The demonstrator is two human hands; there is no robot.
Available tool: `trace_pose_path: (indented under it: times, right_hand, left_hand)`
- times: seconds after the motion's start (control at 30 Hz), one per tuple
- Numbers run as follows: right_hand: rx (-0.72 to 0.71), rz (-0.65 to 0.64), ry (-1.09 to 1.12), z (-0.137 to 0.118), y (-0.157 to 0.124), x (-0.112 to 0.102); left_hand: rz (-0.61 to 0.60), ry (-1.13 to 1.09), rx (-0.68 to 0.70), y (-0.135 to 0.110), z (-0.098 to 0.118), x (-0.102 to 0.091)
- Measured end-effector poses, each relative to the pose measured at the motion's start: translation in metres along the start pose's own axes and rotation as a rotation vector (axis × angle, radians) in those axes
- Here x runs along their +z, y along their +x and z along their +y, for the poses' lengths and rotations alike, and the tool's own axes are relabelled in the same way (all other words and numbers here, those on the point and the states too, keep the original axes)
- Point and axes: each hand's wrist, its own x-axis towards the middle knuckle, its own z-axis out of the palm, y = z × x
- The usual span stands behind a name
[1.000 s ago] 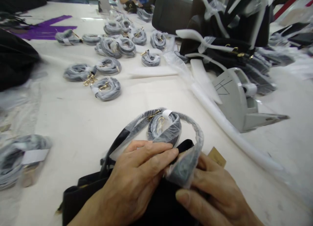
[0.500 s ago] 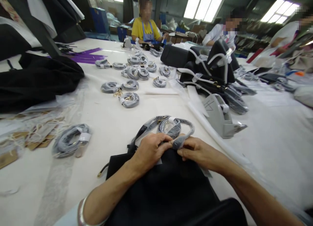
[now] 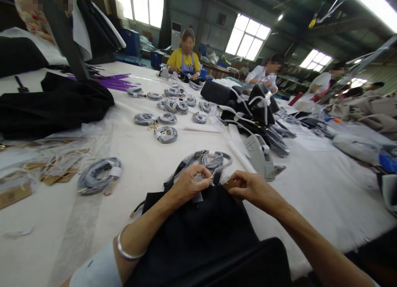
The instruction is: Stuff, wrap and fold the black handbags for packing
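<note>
A black bag lies in front of me, its handle wrapped in clear film. My left hand is closed in a pinch on a thin pale string beside the handle. Between the thumb and fingers of my right hand is a brown card tag, partly covered by the fingers. Just beyond both hands, a film-wrapped coiled strap rests at the bag's top.
Another wrapped strap coil lies to the left, near several brown tags with strings. More coils are spread farther back. A grey tape dispenser and a heap of black bags stand at right. Co-workers sit across the table.
My hands have moved slightly apart. The brown tag now shows at my right fingertips, and the string at my left. The camera view has tilted up and turned right.
</note>
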Motion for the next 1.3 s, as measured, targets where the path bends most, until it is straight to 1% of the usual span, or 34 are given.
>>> trace_pose_path:
  times: [0.07, 0.1, 0.17, 0.27, 0.3, 0.33, 0.37, 0.4, 0.43, 0.5, 0.53, 0.57, 0.6, 0.63, 0.67, 0.77, 0.83, 0.9, 1.0, 1.07, 1.13, 1.27, 1.3]
  right_hand:
    - [0.002, -0.025, 0.169, 0.005, -0.004, 0.003]
    - [-0.005, -0.016, 0.186, 0.007, -0.005, 0.005]
    - [-0.026, 0.049, 0.103, 0.011, -0.009, 0.009]
    - [-0.051, 0.232, -0.022, 0.014, -0.017, 0.015]
    - [-0.084, 0.306, -0.025, 0.014, -0.019, 0.017]
    - [-0.146, 0.373, -0.014, 0.013, -0.022, 0.019]
    - [-0.235, 0.421, 0.002, 0.013, -0.024, 0.021]
    - [-0.346, 0.443, 0.015, 0.011, -0.025, 0.022]
    - [-0.466, 0.431, 0.021, 0.009, -0.025, 0.024]
    - [-0.67, 0.32, 0.011, 0.005, -0.02, 0.026]
    - [-0.729, 0.235, 0.003, 0.002, -0.016, 0.028]
    - [-0.75, 0.151, -0.006, -0.001, -0.011, 0.029]
    - [-0.737, 0.088, -0.017, -0.004, -0.006, 0.03]
    - [-0.692, 0.054, -0.027, -0.008, 0.0, 0.031]
    - [-0.627, 0.048, -0.035, -0.011, 0.006, 0.032]
    - [-0.43, 0.107, -0.038, -0.017, 0.02, 0.035]
    - [-0.335, 0.115, 0.002, -0.018, 0.025, 0.038]
    - [-0.227, 0.119, 0.115, -0.018, 0.028, 0.04]
    - [-0.072, 0.139, 0.375, -0.013, 0.03, 0.043]
    - [-0.052, 0.131, 0.508, -0.01, 0.031, 0.044]
    - [-0.082, 0.087, 0.589, -0.009, 0.033, 0.044]
    - [-0.149, 0.007, 0.66, -0.011, 0.033, 0.045]
    - [-0.158, 0.003, 0.664, -0.011, 0.032, 0.044]
  left_hand:
    - [-0.038, -0.092, -0.055, -0.001, 0.002, -0.003]
    - [-0.047, -0.138, -0.067, -0.001, 0.002, -0.004]
    - [-0.033, -0.228, -0.079, -0.002, 0.002, -0.005]
    - [0.003, -0.297, -0.105, -0.002, 0.001, -0.004]
    - [0.005, -0.294, -0.121, -0.002, 0.001, -0.003]
    - [-0.002, -0.275, -0.142, -0.001, 0.001, -0.003]
    - [-0.015, -0.246, -0.163, 0.0, 0.001, -0.002]
    - [-0.032, -0.212, -0.187, 0.001, 0.001, -0.002]
    - [-0.046, -0.18, -0.211, 0.001, 0.001, -0.002]
    - [-0.069, -0.142, -0.242, 0.002, 0.0, -0.002]
    - [-0.077, -0.144, -0.25, 0.002, -0.001, -0.002]
    - [-0.081, -0.158, -0.258, 0.002, -0.003, -0.002]
    - [-0.08, -0.181, -0.268, 0.002, -0.005, -0.002]
    - [-0.071, -0.216, -0.277, 0.002, -0.006, -0.002]
    - [-0.056, -0.259, -0.286, 0.002, -0.008, -0.002]
    - [-0.016, -0.382, -0.294, 0.002, -0.008, -0.003]
    - [-0.031, -0.381, -0.271, 0.002, -0.004, -0.003]
    - [-0.065, -0.317, -0.232, 0.001, -0.001, -0.003]
    - [-0.082, -0.23, -0.184, -0.001, 0.001, 0.002]
    - [-0.062, -0.199, -0.16, -0.002, -0.001, 0.007]
    - [-0.038, -0.186, -0.169, -0.003, -0.004, 0.011]
    - [0.018, -0.216, -0.286, -0.002, -0.008, 0.013]
    - [0.034, -0.213, -0.29, -0.001, -0.007, 0.012]
